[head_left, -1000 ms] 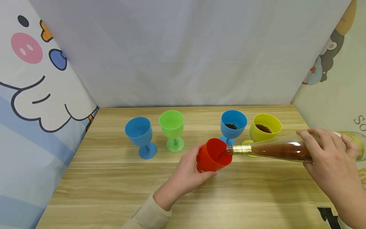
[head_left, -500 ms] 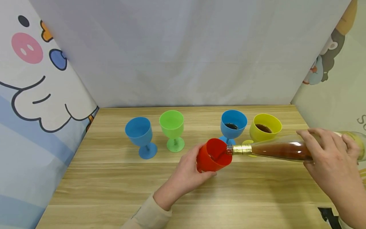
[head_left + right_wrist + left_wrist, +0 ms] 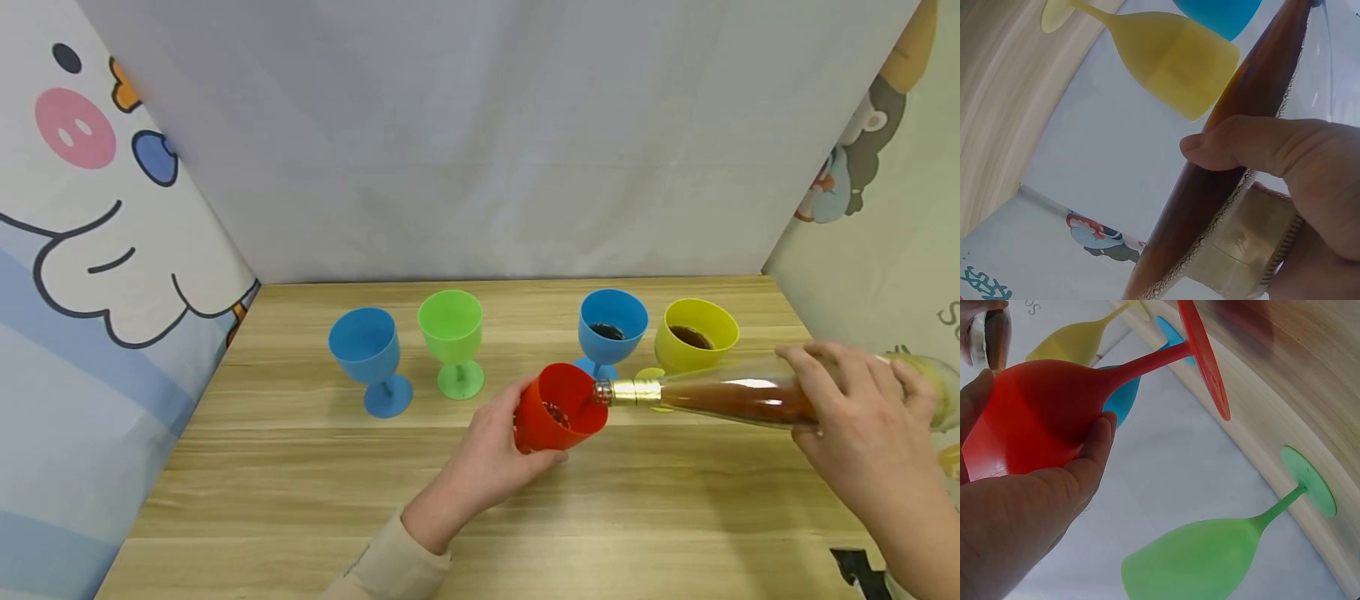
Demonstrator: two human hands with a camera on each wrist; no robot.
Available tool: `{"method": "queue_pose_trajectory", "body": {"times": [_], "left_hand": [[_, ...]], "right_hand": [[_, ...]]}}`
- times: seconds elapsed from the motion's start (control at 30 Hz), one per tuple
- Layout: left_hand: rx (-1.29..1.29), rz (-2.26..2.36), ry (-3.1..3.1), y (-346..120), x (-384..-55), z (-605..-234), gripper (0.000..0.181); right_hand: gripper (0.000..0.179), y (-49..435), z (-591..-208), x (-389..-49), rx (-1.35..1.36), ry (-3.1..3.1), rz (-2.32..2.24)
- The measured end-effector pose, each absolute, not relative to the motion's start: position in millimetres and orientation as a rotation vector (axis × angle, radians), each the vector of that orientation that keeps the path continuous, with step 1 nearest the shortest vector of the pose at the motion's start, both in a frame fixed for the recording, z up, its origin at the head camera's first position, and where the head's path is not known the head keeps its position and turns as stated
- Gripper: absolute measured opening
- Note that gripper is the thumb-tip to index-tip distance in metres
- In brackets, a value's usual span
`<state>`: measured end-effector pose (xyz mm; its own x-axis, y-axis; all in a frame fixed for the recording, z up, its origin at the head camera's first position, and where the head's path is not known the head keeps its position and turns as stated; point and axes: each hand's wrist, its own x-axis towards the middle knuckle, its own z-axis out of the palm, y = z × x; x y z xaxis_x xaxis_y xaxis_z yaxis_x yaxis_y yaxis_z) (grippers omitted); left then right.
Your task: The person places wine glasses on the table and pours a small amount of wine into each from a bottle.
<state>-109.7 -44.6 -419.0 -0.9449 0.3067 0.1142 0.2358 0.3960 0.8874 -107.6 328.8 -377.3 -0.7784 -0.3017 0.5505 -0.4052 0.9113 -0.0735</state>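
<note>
One wood-grained desk runs back to a pale grey backdrop that hangs in soft folds. On the left rises a printed panel with a white cartoon figure and a pink snout; on the right, a cream panel bears another cartoon and some lettering.

The red goblet lies inside the grip of the left hand, fingers and thumb curled round its bowl. It is tilted, rim toward the bottle, and the left wrist view shows its foot clear of the desk. The right hand has its grip wrapped round the bottle, which lies nearly level, thumb across the glass. The bottle's mouth sits at the goblet's rim, and dark liquid with bubbles shows in the red bowl.

Four other goblets stand upright. Toward the left, a blue goblet and a green goblet stand near each other. Just beyond the red one is a second blue goblet; beside it, a yellow goblet, whose lower part the bottle crosses in front of. Both contain dark liquid. A beige sleeve covers the left forearm.
</note>
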Motion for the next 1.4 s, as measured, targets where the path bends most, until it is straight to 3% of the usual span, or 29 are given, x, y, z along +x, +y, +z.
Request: {"method": "queue_pose_trajectory", "body": {"times": [0.7,1.4], "left_hand": [[0.425,1.760,2.527,-45.6,-110.2,-417.3,0.079],[0.307,1.876,2.575,-40.8,-123.3,-422.3,0.078]], "right_hand": [[0.089,324.8,-397.3,-105.2,0.412,-2.587,0.448],[0.094,323.4,-404.8,-94.9,0.261,-2.658,0.668]]}}
